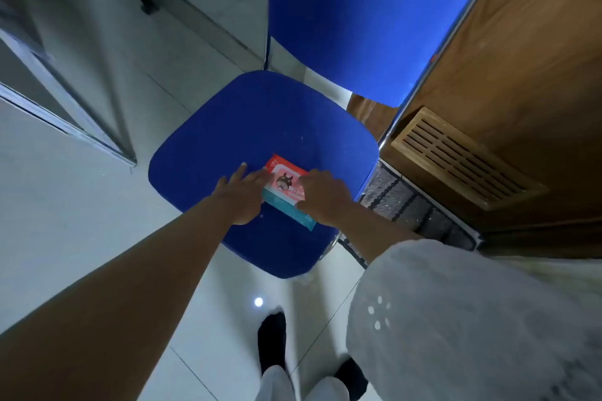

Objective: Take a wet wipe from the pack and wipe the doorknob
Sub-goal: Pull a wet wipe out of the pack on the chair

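1. The chair seat [260,120] is deep blue.
2. The wipe pack [286,187] is red and pale pink above a teal band (dark cartoon figure printed mid-face).
3. The sleeve [456,319] is white.
4. The door [527,68] is brown wood-grain.

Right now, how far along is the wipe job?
Early. Done: both hands have reached the pack on the chair. In hand: left hand steadies it, right hand works its top. Left: no wipe is visible yet, and the doorknob is out of view.
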A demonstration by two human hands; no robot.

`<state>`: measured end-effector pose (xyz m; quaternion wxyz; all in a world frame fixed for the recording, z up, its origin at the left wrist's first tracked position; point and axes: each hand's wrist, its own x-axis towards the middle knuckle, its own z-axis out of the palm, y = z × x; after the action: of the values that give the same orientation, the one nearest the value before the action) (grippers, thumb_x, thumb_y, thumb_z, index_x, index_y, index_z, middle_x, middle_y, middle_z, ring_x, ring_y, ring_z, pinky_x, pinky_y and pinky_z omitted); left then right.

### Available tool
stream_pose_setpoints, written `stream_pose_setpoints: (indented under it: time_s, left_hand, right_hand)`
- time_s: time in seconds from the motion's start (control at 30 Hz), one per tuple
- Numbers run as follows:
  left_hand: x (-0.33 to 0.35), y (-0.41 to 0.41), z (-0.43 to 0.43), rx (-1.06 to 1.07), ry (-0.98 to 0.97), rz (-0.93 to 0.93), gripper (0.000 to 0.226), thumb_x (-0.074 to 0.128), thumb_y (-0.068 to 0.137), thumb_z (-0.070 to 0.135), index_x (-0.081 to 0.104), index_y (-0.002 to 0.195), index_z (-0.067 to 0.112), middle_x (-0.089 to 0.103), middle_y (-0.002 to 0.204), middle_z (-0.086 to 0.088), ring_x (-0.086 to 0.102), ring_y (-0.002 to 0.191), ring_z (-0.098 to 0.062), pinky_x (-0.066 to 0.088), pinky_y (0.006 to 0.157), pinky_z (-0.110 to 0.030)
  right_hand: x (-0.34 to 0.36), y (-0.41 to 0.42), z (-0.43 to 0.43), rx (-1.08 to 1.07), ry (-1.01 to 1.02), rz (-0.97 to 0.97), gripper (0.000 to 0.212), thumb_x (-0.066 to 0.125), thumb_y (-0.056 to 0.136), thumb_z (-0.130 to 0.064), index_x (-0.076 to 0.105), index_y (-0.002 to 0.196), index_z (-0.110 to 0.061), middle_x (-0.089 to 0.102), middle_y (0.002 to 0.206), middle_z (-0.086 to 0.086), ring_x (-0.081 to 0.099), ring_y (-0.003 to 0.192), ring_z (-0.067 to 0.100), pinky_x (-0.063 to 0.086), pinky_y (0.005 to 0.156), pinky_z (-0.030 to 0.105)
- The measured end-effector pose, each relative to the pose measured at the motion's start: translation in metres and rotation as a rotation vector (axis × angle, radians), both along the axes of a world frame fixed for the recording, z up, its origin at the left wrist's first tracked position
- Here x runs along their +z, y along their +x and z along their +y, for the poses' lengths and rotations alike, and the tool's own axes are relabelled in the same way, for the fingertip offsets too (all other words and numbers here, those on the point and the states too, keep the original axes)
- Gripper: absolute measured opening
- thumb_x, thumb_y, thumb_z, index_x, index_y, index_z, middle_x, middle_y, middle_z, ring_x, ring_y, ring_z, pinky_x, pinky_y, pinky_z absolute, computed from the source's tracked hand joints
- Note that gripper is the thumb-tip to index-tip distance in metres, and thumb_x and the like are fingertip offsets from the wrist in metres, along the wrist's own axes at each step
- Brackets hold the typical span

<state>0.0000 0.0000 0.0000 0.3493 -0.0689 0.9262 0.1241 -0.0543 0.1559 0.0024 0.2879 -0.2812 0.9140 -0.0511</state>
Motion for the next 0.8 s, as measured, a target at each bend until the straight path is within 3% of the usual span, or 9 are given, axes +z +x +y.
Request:
stream_pose_setpoints:
  time_s: [0.2, 0.4, 0.57, 0.7, 0.8]
  left_hand:
    - [-0.006, 0.003, 0.001, 0.008, 0.012, -0.013, 0.067, 0.043, 0.097, 0.028, 0.001, 0.148, 0.024, 0.003, 0.159, 0.005, -0.01, 0.146, -0.026, 0.008, 0.116, -0.052]
    - [-0.015, 0.012, 0.001, 0.024, 0.021, 0.053, 0.07, 0.044, 0.096, 0.032, -0.002, 0.148, 0.025, 0.005, 0.159, 0.005, -0.005, 0.147, -0.026, 0.01, 0.116, -0.051]
    - [-0.014, 0.013, 0.001, 0.024, 0.035, 0.065, 0.079, 0.046, 0.095, 0.03, -0.012, 0.147, 0.025, 0.004, 0.16, 0.003, -0.007, 0.146, -0.024, 0.007, 0.116, -0.051]
    - [-0.009, 0.012, 0.006, 0.058, 0.059, 0.087, 0.083, 0.046, 0.094, 0.036, -0.017, 0.146, 0.022, 0.008, 0.159, -0.001, -0.005, 0.147, -0.026, 0.007, 0.116, -0.051]
    - [-0.009, 0.012, 0.01, -0.023, -0.014, 0.134, 0.077, 0.044, 0.093, 0.041, -0.008, 0.147, 0.023, 0.004, 0.159, -0.003, -0.006, 0.146, -0.029, 0.009, 0.116, -0.051]
  right_hand:
    - [-0.016, 0.007, -0.014, -0.047, -0.067, 0.114, 0.055, 0.056, 0.085, -0.047, 0.042, 0.125, -0.013, 0.047, 0.124, 0.013, 0.048, 0.114, 0.029, 0.045, 0.092, 0.04]
    - [-0.019, 0.01, -0.019, 0.011, -0.047, 0.169, 0.052, 0.054, 0.089, -0.038, 0.039, 0.13, -0.01, 0.046, 0.128, 0.016, 0.046, 0.116, 0.031, 0.048, 0.091, 0.038]
    - [-0.013, 0.007, -0.013, 0.063, -0.065, 0.174, 0.04, 0.04, 0.096, -0.031, 0.04, 0.126, -0.004, 0.051, 0.122, 0.017, 0.051, 0.109, 0.031, 0.049, 0.082, 0.037]
    - [-0.014, -0.006, -0.005, -0.168, -0.201, 0.128, 0.025, 0.036, 0.098, -0.022, 0.047, 0.107, -0.002, 0.06, 0.107, 0.017, 0.059, 0.095, 0.035, 0.045, 0.068, 0.038]
    - [-0.013, -0.016, 0.002, -0.345, -0.284, 0.256, 0.019, 0.043, 0.095, -0.019, 0.05, 0.104, -0.004, 0.056, 0.107, 0.014, 0.053, 0.101, 0.03, 0.048, 0.068, 0.039]
